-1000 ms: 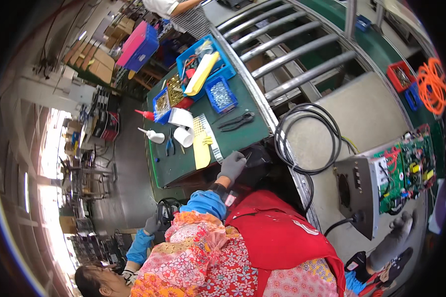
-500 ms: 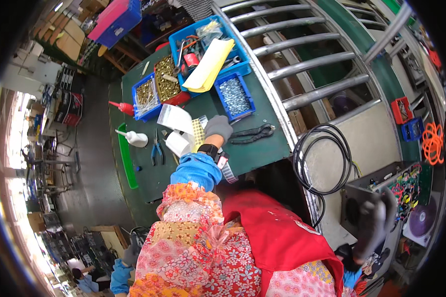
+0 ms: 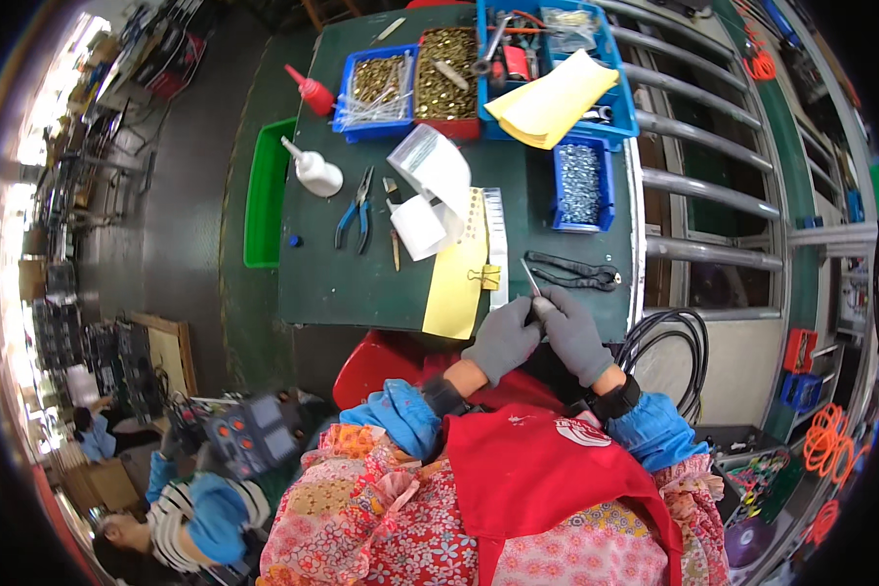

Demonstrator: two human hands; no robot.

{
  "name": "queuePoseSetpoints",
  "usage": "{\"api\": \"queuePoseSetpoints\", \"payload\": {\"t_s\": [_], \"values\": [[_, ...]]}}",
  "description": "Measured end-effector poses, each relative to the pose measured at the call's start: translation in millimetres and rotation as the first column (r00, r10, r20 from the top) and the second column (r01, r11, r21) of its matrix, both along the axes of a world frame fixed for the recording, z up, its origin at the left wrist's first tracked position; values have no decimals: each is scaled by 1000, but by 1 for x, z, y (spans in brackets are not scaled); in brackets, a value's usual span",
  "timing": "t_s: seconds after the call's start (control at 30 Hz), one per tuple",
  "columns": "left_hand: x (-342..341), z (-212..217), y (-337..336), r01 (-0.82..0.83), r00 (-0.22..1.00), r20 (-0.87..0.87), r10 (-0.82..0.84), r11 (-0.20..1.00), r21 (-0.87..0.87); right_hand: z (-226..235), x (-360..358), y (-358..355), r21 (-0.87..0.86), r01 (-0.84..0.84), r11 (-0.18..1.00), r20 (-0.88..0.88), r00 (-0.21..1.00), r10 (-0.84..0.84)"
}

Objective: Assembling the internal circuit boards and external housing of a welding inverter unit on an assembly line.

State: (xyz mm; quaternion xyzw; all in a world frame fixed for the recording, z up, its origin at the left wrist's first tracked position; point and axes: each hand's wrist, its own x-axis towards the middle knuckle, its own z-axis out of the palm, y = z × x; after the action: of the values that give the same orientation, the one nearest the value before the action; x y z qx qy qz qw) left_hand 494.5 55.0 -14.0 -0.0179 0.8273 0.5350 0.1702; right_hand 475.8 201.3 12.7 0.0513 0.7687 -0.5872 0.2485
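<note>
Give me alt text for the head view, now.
Gray-gloved left hand and right hand meet by the near edge of a green table, a slim pale object poking up between them. Beyond lie a black-handled tool, a yellow sheet and a blue bin.

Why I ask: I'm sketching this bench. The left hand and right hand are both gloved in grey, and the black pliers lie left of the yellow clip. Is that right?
Not quite: the black pliers lie right of the yellow clip, as the head view shows. The left hand and right hand are both gloved in grey.
</note>
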Motion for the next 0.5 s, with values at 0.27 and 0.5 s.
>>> {"api": "queuePoseSetpoints", "payload": {"t_s": [0.27,0.5], "values": [[-23,-24,-88,-145,908,-409,-90,849,-508,12,-65,-44,54,-49,997,299,954,30],[-37,-51,-91,-25,902,-341,-267,754,-657,5,-100,-85,200,-244,949,427,893,139]]}}
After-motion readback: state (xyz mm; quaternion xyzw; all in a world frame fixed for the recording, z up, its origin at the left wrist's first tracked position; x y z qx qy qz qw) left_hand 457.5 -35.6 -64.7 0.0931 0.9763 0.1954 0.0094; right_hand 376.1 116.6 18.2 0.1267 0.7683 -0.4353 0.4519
